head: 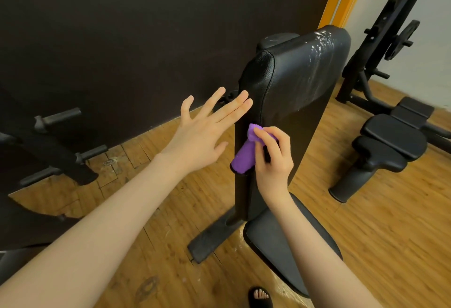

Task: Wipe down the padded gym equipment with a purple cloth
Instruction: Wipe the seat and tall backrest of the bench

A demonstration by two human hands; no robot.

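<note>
A black padded backrest (300, 75) stands upright in the middle of the view, with wet streaks on its upper face. Its padded seat (280, 237) lies below it. My right hand (273, 158) grips a bunched purple cloth (242, 158) and holds it against the left side edge of the backrest, about halfway down. My left hand (202, 134) is spread with straight fingers, its fingertips at the left edge of the pad just above the cloth.
Another black bench (388, 144) and a rack with a weight plate (402, 39) stand at the right. A plate storage rack with pegs (56, 141) is at the left by the dark wall. My sandalled foot (261, 296) is on the wood floor.
</note>
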